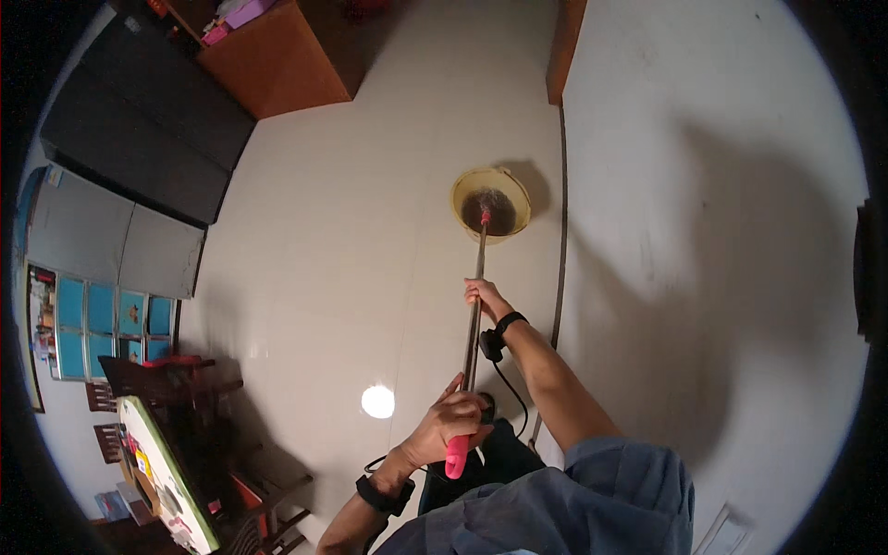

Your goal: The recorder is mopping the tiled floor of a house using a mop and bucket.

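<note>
My left hand [447, 427] grips a metal mop pole [474, 338] near its pink end grip [457, 455], low in the view. Farther up the same pole, my right hand [485, 294] has its fingers wrapped round it. The pole runs away from me into a pale yellow bucket [460, 190] standing on the tiled floor. A pink connector [486, 215] shows inside the bucket, where the mop head is submerged or hidden in dark, murky water [498, 217].
Dark cabinets [148, 111], grey cabinets [157, 250] and blue drawers [97, 314] line the left, with chairs [166, 379] and a green-edged table [129, 416]. A wooden cabinet [273, 60] stands at the back. A white wall [721, 231] runs along the right of the tiled floor [333, 231].
</note>
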Motion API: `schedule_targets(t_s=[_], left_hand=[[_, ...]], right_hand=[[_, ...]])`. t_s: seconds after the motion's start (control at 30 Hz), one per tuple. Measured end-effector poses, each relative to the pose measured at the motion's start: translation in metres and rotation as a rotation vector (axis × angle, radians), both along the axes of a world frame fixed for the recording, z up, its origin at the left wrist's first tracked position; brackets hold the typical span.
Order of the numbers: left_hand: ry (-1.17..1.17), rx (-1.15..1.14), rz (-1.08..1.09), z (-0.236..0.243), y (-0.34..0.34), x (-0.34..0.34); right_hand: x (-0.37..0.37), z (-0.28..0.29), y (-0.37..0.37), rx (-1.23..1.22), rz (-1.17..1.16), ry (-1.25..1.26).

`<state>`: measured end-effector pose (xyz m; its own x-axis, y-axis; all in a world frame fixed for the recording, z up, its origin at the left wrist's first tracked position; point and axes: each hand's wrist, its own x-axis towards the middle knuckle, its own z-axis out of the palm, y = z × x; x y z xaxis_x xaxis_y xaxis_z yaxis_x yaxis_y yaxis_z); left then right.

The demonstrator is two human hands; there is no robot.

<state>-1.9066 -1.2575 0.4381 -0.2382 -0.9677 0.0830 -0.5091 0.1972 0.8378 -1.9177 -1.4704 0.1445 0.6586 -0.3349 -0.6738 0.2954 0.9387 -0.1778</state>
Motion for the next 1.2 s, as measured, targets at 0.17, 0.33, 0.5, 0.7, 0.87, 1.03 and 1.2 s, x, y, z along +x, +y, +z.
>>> schedule_targets(t_s=[0.17, 0.33, 0.5, 0.7, 0.87, 1.03, 1.2], left_hand=[[0.034, -0.038, 0.05, 0.016, -0.127, 0.052], [0.091, -0.061, 0.127, 0.059, -0.295, 0.136], [0.145, -0.055, 0.089, 0.082, -0.427, 0.214], [0.09, -0.045, 0.046, 0.095, -0.498, 0.231], [0.052, -0.095, -0.021, 0.099, -0.548, 0.238], [0.076, -0.044, -0.01, 0.098, -0.594, 0.224], [0.322, 0.396, 0.179, 0.104, -0.695, 0.194]], right_hand=[[0.052, 0.008, -0.115, 0.046, -0.054, -0.111], [0.146, 0.035, -0.281, 0.216, -0.042, -0.205], [0.208, 0.03, -0.4, 0.154, -0.224, -0.238], [0.233, 0.028, -0.473, 0.254, -0.255, -0.291], [0.231, 0.026, -0.533, 0.208, -0.281, -0.363], [0.209, 0.024, -0.564, -0.023, -0.243, -0.279], [0.19, 0.04, -0.673, -0.079, -0.256, -0.307]])
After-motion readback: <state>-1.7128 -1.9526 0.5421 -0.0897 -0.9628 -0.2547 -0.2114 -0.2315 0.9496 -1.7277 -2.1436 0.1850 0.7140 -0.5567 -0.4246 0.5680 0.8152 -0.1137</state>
